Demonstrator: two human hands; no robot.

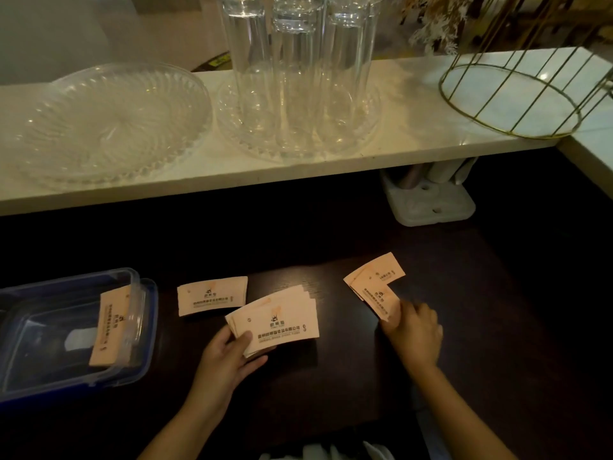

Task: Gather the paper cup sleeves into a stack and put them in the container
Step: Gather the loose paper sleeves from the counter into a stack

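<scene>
My left hand [229, 356] grips a fanned stack of pale orange paper cup sleeves [282, 320] just above the dark table. A single sleeve [212, 295] lies flat behind the stack. To the right, my right hand [414, 333] pinches the near end of two overlapping sleeves [374, 287] resting on the table. The clear container with a blue rim [139, 327] stands at the left, and one sleeve [111, 327] leans against its right wall inside.
A white shelf [414, 141] runs above the table with a glass plate [109, 121], tall glass cylinders on a glass dish [298, 78] and a gold wire basket [510, 91]. A grey holder [428, 200] sits under the shelf at the back right.
</scene>
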